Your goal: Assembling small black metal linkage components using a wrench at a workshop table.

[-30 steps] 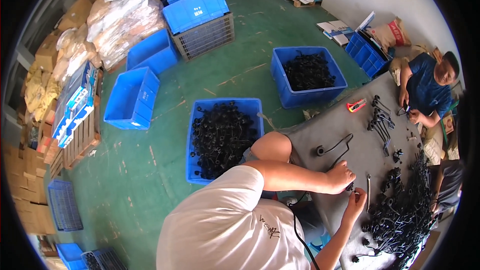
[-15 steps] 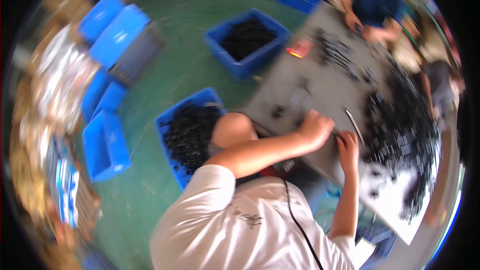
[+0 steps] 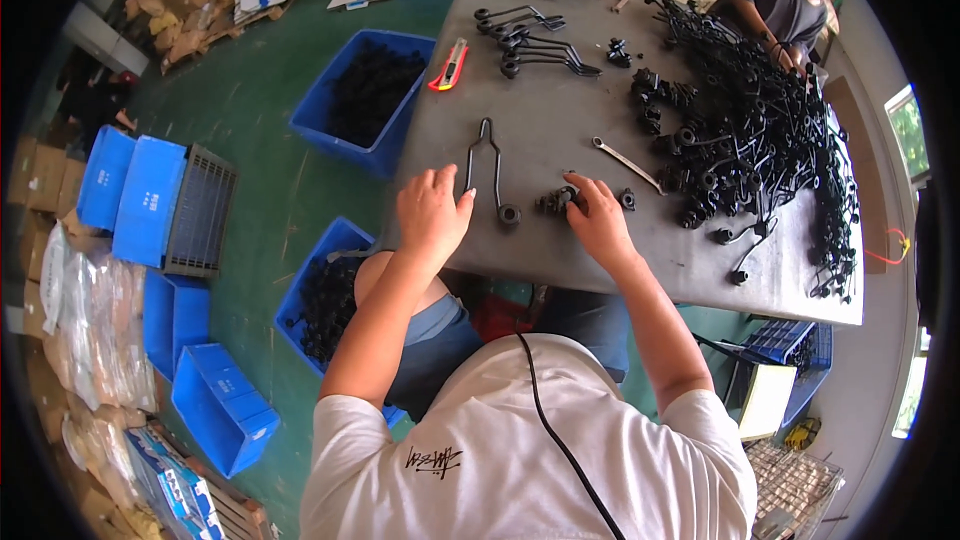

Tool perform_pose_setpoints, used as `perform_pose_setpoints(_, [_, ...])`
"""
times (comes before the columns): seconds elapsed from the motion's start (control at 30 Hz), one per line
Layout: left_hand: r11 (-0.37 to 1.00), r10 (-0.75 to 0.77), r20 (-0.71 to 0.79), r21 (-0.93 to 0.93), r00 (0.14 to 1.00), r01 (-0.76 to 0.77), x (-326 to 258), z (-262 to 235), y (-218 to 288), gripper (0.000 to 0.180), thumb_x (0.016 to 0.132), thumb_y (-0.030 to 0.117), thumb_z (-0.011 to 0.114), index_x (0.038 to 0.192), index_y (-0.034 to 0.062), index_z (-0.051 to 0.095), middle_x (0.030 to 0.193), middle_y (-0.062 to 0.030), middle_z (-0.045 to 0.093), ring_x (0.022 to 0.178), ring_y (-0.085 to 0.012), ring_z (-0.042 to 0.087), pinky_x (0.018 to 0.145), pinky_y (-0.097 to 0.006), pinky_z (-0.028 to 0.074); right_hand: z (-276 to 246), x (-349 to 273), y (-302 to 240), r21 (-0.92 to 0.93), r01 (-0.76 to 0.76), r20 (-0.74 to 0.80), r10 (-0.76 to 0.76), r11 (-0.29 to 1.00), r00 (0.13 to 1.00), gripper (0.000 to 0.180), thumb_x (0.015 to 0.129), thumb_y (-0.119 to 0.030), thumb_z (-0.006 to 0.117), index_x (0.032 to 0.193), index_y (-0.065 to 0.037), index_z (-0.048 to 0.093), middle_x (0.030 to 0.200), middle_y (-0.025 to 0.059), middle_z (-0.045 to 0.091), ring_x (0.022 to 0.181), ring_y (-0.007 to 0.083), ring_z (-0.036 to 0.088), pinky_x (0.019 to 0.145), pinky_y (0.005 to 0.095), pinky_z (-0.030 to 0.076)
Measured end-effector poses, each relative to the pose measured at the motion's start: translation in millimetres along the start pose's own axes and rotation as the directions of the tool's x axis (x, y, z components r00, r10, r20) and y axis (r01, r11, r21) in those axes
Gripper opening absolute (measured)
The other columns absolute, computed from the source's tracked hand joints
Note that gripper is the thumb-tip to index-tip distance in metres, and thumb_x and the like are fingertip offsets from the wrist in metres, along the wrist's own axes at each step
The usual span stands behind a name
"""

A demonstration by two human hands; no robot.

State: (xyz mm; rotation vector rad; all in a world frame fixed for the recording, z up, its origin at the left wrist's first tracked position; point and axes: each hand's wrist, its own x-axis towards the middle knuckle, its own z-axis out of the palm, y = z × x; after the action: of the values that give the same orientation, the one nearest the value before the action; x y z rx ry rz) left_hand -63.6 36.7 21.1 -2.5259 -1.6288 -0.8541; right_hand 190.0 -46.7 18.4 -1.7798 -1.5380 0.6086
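At a bent rod (image 3: 498,176), left hand (image 3: 432,212) stands parted; right hand (image 3: 601,223) touches black fittings (image 3: 551,203), grip unclear.

Black script lettering (image 3: 433,461) stretches across a white shirt (image 3: 500,440), while white characters (image 3: 152,204), too small to make out, mark a blue bin (image 3: 146,230) at left.

Rod (image 3: 498,175) on tabletop (image 3: 570,110), left of wrench (image 3: 630,166); pile (image 3: 745,130) right of wrench; cutter (image 3: 452,66) beyond rod; bins (image 3: 342,148) left of tabletop.
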Motion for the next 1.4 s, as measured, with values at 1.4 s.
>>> perform_pose_setpoints(1.4, [0.581, 0.099, 0.358, -0.778, 0.928, 0.238, 11, 40, 23, 0.029, 0.088, 0.01, 0.073, 0.11, 0.0019, 0.054, 0.091, -0.0109, 0.067, 0.079, -0.0219, 0.066, 0.074, -0.035, 0.053, 6, 36, -46, -0.043, 0.144, 0.047, -0.142, 0.989, 0.989, 0.035, 0.083, -0.008, 0.067, 0.118, -0.01, 0.068, 0.087, 0.0111, 0.056, 0.074, 0.024, 0.059, 0.071, 0.0358, 0.05])
